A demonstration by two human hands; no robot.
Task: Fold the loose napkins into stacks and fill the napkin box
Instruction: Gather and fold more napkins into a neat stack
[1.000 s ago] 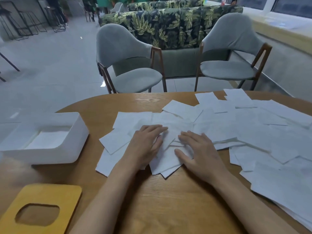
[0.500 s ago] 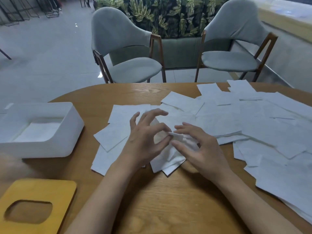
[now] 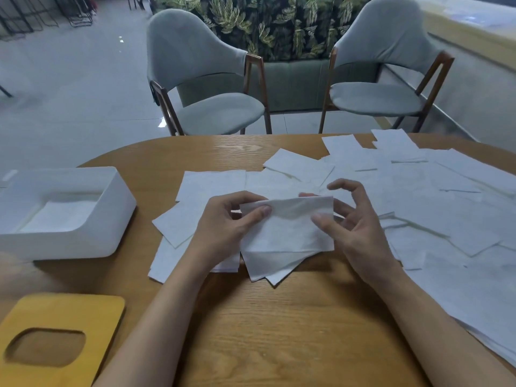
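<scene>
A white napkin point(image 3: 287, 227) is lifted off the pile, its top edge folded over. My left hand point(image 3: 223, 227) pinches its left upper corner between thumb and fingers. My right hand point(image 3: 354, 224) pinches the right upper corner, with the index finger raised free. Several loose white napkins point(image 3: 418, 196) lie scattered over the middle and right of the round wooden table point(image 3: 279, 331). The white napkin box point(image 3: 111, 219) stands open at the left, with flat napkins point(image 3: 60, 216) lying in its bottom.
A yellow wooden lid point(image 3: 55, 339) with an oval slot lies at the near left edge. Two grey chairs point(image 3: 206, 79) point(image 3: 382, 71) stand beyond the table, in front of a leaf-patterned sofa point(image 3: 279, 23). Bare wood shows in front of my arms.
Both hands went from lying flat on the pile to pinching one napkin and lifting it up. The napkin's top edge has come folded over.
</scene>
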